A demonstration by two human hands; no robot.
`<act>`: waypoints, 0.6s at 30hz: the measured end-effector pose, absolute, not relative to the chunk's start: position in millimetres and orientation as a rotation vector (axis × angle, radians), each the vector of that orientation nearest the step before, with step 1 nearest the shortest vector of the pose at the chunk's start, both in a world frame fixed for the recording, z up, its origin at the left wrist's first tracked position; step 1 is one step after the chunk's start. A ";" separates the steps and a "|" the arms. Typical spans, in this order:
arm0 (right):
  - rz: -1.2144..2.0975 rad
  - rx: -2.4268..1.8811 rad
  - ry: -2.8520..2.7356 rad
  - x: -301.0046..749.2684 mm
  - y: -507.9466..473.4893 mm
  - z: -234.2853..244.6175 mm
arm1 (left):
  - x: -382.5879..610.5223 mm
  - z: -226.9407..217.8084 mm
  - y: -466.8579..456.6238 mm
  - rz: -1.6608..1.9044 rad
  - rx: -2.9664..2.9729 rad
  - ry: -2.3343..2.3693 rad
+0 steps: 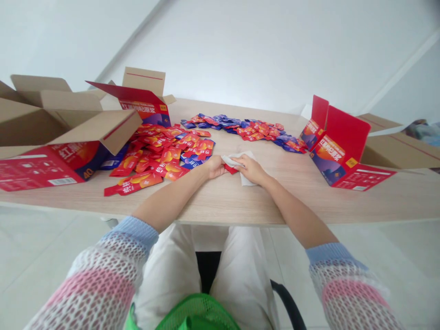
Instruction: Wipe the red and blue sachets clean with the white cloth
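Between my hands, low over the table, is a red sachet [231, 169], mostly covered by fingers and a white tissue [248, 178]. My left hand [216, 167] has its fingers closed around the sachet's left end. With my right hand [252, 169] I press the tissue onto the sachet from the right, fingers together. Just left of my left hand lies a heap of red and blue sachets [171, 154], one red sachet [134, 183] reaching nearest the table's front edge. Further back, a band of red and blue sachets [240, 128] stretches across the table.
On the left stand a large open carton [65, 160] and a smaller open red box [146, 106] behind it. More open red boxes [343, 156] are at the right. The wooden table [220, 206] ends close to my lap, above a green mesh item [199, 309].
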State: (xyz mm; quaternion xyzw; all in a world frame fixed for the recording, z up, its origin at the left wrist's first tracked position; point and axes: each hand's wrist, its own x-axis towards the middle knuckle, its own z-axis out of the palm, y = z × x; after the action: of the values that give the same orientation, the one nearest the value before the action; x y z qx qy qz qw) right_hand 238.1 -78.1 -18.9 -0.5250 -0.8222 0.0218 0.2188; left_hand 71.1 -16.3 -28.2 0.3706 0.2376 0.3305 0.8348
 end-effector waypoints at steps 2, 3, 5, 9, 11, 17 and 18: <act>0.074 -1.532 -2.296 243.1 -76.3 -18.3 | 71.1 -28.6 -15.0 0.674 0.803 0.479; 0.064 -1.593 -2.288 246.0 -75.6 -16.8 | 70.5 -28.7 -14.5 0.664 0.808 0.476; 0.023 -1.728 -2.257 251.3 -74.7 -13.4 | 68.8 -28.3 -13.8 0.646 0.809 0.493; -0.065 -1.986 -2.154 260.2 -73.2 -10.9 | 66.1 -26.8 -14.4 0.640 0.791 0.550; -0.082 -2.103 -2.090 265.7 -72.1 -12.3 | 65.6 -26.2 -14.9 0.638 0.786 0.553; -0.102 -2.300 -1.871 287.7 -69.6 -17.2 | 64.4 -28.1 -13.4 0.628 0.762 0.542; -0.100 -2.320 -1.831 292.3 -69.6 -17.7 | 64.2 -28.7 -13.0 0.626 0.759 0.529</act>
State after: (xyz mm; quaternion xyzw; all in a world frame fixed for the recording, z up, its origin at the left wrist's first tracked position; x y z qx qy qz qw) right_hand 292.3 -69.6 -17.7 -0.7812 -0.6165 -0.0336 0.0924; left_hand 64.2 -13.0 -28.7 0.3599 0.2509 0.2971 0.8481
